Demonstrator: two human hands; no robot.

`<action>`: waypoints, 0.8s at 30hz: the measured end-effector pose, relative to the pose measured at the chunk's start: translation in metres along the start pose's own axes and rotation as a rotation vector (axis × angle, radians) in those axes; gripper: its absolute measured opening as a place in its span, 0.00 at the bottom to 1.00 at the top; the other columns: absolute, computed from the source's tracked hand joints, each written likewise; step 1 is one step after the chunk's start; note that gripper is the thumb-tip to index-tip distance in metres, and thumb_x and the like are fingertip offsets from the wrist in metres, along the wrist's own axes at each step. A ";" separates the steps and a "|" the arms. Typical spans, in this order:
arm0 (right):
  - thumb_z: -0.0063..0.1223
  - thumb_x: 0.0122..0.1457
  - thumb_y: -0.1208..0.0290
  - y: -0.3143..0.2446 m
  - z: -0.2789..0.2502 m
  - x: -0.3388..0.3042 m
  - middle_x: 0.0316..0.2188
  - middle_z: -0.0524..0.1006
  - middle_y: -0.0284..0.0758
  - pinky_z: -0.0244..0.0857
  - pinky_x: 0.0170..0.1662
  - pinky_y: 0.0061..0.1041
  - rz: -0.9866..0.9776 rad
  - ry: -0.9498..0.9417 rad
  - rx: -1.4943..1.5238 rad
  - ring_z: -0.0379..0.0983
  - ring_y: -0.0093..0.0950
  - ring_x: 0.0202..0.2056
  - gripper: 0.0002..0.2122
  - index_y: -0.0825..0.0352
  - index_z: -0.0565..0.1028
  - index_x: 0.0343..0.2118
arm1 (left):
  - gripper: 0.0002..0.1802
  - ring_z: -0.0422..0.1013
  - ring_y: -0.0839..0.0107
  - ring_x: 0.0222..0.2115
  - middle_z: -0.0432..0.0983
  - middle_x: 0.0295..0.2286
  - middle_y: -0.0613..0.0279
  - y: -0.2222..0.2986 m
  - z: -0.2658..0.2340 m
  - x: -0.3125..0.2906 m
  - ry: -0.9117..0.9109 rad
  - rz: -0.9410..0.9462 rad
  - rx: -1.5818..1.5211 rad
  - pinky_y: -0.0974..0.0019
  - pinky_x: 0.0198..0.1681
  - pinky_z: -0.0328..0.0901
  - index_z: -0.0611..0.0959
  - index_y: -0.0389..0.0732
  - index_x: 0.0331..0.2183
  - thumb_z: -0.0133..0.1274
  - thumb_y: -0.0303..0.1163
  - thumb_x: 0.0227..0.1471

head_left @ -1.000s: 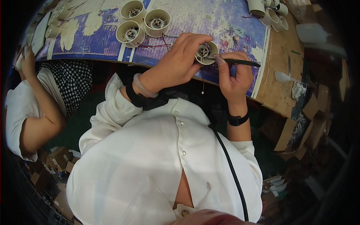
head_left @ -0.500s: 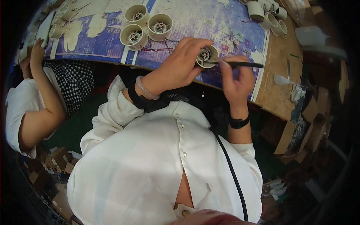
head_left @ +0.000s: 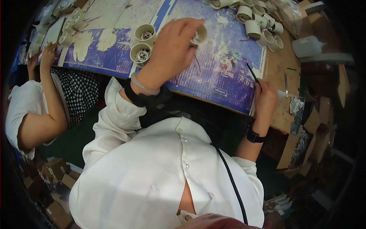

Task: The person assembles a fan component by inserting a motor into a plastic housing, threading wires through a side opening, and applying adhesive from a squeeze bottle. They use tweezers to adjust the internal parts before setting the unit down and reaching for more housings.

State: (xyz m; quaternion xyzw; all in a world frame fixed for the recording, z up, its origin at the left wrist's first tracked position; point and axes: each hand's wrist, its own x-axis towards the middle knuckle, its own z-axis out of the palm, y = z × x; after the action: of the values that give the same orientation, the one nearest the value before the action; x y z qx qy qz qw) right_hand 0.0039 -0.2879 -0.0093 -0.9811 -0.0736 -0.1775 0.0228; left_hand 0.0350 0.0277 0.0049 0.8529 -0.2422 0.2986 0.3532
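Observation:
My left hand [head_left: 171,47], slightly blurred, is closed round a cream round plastic housing [head_left: 202,35] and holds it above the table. Part of a small motor shows inside it, and a thin wire hangs below. Two similar housings, one farther back [head_left: 145,33] and one nearer [head_left: 140,54], stand upright just left of this hand, with motors inside. Near the table's right front edge, my right hand [head_left: 266,97] grips a slim black tool [head_left: 252,72] that points up and away from the housing. Its exact kind I cannot make out.
Several cream housings [head_left: 252,28] are heaped at the back right. A translucent white bottle [head_left: 307,47] lies on the right. On the left, a co-worker's hands [head_left: 47,55] are at the table edge near more housings [head_left: 66,38]. Cardboard boxes [head_left: 57,170] sit below left.
My left hand has lifted the housing up and away from me, over the table. My right hand has drawn the black tool out of the housing and moved right and nearer to me.

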 end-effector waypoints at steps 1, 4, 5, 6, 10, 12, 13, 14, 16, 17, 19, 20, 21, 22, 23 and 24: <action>0.57 0.55 0.69 0.002 0.000 0.000 0.30 0.76 0.37 0.67 0.33 0.34 0.006 -0.002 -0.001 0.74 0.38 0.31 0.08 0.62 0.80 0.37 | 0.34 0.67 0.52 0.45 0.71 0.44 0.54 -0.007 0.001 0.002 -0.005 -0.025 0.073 0.53 0.51 0.61 0.71 0.43 0.51 0.58 0.19 0.38; 0.57 0.55 0.67 0.000 -0.009 0.007 0.31 0.76 0.38 0.67 0.33 0.35 0.017 -0.002 0.013 0.74 0.40 0.32 0.09 0.61 0.80 0.38 | 0.34 0.68 0.53 0.44 0.71 0.42 0.54 -0.019 0.006 0.004 -0.009 -0.062 0.209 0.51 0.53 0.61 0.71 0.44 0.51 0.59 0.21 0.38; 0.57 0.55 0.67 -0.006 -0.014 0.013 0.31 0.76 0.38 0.67 0.33 0.35 0.013 -0.012 0.038 0.74 0.39 0.32 0.10 0.61 0.79 0.39 | 0.33 0.68 0.54 0.44 0.71 0.41 0.54 -0.019 0.007 0.002 -0.040 -0.085 0.267 0.50 0.54 0.60 0.72 0.44 0.51 0.59 0.22 0.39; 0.57 0.55 0.67 -0.010 -0.020 0.019 0.31 0.76 0.38 0.67 0.33 0.35 0.007 -0.023 0.064 0.74 0.39 0.32 0.10 0.61 0.79 0.39 | 0.33 0.68 0.54 0.43 0.71 0.40 0.55 -0.019 0.007 0.000 -0.071 -0.110 0.327 0.49 0.55 0.59 0.72 0.45 0.51 0.59 0.23 0.39; 0.57 0.55 0.64 -0.017 -0.031 0.073 0.34 0.78 0.40 0.68 0.35 0.36 -0.042 -0.010 0.077 0.75 0.40 0.35 0.12 0.62 0.78 0.40 | 0.30 0.69 0.55 0.42 0.72 0.37 0.55 -0.020 0.008 -0.002 -0.088 -0.132 0.475 0.45 0.56 0.57 0.74 0.46 0.48 0.59 0.25 0.38; 0.58 0.55 0.61 -0.014 -0.022 0.108 0.35 0.79 0.41 0.69 0.37 0.37 -0.053 -0.046 0.068 0.76 0.42 0.37 0.14 0.63 0.77 0.41 | 0.28 0.70 0.56 0.42 0.72 0.36 0.55 -0.019 0.009 -0.003 -0.075 -0.127 0.514 0.43 0.57 0.56 0.75 0.46 0.47 0.59 0.26 0.38; 0.58 0.54 0.58 -0.014 -0.015 0.124 0.35 0.79 0.41 0.69 0.37 0.37 -0.082 -0.035 0.047 0.76 0.42 0.38 0.17 0.64 0.77 0.42 | 0.28 0.69 0.56 0.43 0.72 0.36 0.55 -0.019 0.009 -0.003 -0.087 -0.142 0.559 0.43 0.57 0.55 0.75 0.45 0.46 0.59 0.26 0.39; 0.58 0.54 0.58 -0.015 -0.008 0.138 0.35 0.79 0.41 0.69 0.37 0.37 -0.079 -0.027 0.045 0.76 0.42 0.38 0.17 0.64 0.77 0.42 | 0.27 0.69 0.56 0.43 0.72 0.36 0.56 -0.019 0.008 -0.003 -0.099 -0.158 0.604 0.42 0.58 0.54 0.75 0.45 0.46 0.59 0.27 0.39; 0.59 0.51 0.52 -0.021 0.010 0.159 0.35 0.80 0.42 0.70 0.38 0.40 0.032 -0.047 -0.091 0.76 0.43 0.38 0.23 0.65 0.74 0.43 | 0.26 0.69 0.56 0.43 0.72 0.36 0.56 -0.020 0.010 -0.003 -0.105 -0.174 0.652 0.41 0.58 0.53 0.75 0.45 0.46 0.59 0.28 0.39; 0.59 0.51 0.52 -0.026 0.015 0.165 0.35 0.80 0.42 0.70 0.38 0.40 0.028 -0.042 -0.091 0.76 0.43 0.38 0.23 0.65 0.74 0.43 | 0.26 0.68 0.55 0.44 0.72 0.37 0.56 -0.021 0.010 -0.004 -0.120 -0.180 0.665 0.41 0.58 0.52 0.75 0.45 0.45 0.59 0.29 0.39; 0.60 0.50 0.52 -0.034 0.025 0.174 0.35 0.80 0.42 0.71 0.38 0.42 0.087 -0.105 -0.152 0.76 0.43 0.39 0.23 0.65 0.73 0.42 | 0.25 0.66 0.53 0.47 0.72 0.39 0.55 -0.023 0.009 -0.005 -0.153 -0.192 0.689 0.42 0.60 0.50 0.76 0.44 0.44 0.60 0.31 0.40; 0.61 0.49 0.52 -0.035 0.029 0.176 0.36 0.79 0.42 0.71 0.39 0.43 0.118 -0.137 -0.183 0.76 0.43 0.40 0.23 0.65 0.73 0.42 | 0.25 0.66 0.53 0.47 0.72 0.39 0.55 -0.022 0.008 -0.005 -0.150 -0.192 0.689 0.42 0.60 0.50 0.76 0.44 0.44 0.60 0.31 0.40; 0.61 0.49 0.52 -0.033 0.036 0.176 0.36 0.79 0.42 0.71 0.39 0.43 0.118 -0.135 -0.185 0.76 0.43 0.40 0.23 0.65 0.73 0.42 | 0.26 0.65 0.52 0.49 0.71 0.40 0.54 -0.020 0.007 -0.005 -0.131 -0.176 0.676 0.42 0.60 0.49 0.75 0.44 0.45 0.61 0.32 0.40; 0.60 0.49 0.51 -0.030 0.047 0.175 0.35 0.80 0.42 0.71 0.38 0.43 0.105 -0.122 -0.192 0.76 0.44 0.39 0.24 0.64 0.72 0.43 | 0.27 0.63 0.51 0.51 0.71 0.42 0.54 -0.019 0.007 -0.007 -0.114 -0.165 0.662 0.42 0.60 0.49 0.75 0.44 0.45 0.62 0.33 0.40; 0.60 0.49 0.50 -0.028 0.054 0.172 0.34 0.80 0.42 0.71 0.38 0.43 0.094 -0.109 -0.198 0.76 0.44 0.38 0.24 0.63 0.71 0.43 | 0.28 0.61 0.50 0.53 0.70 0.44 0.53 -0.017 0.007 -0.008 -0.098 -0.152 0.648 0.42 0.60 0.48 0.75 0.43 0.46 0.63 0.34 0.40; 0.59 0.49 0.50 -0.025 0.060 0.171 0.33 0.80 0.41 0.70 0.38 0.43 0.084 -0.096 -0.205 0.76 0.45 0.38 0.25 0.62 0.70 0.43 | 0.28 0.61 0.50 0.53 0.70 0.44 0.53 -0.015 0.007 -0.007 -0.098 -0.153 0.646 0.42 0.60 0.48 0.75 0.43 0.46 0.63 0.34 0.40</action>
State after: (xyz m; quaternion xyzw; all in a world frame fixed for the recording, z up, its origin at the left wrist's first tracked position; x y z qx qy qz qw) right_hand 0.1794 -0.2360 -0.0048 -0.9879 -0.0148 -0.1358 -0.0738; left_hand 0.0417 0.0335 -0.0109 0.9499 -0.0870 0.2910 0.0741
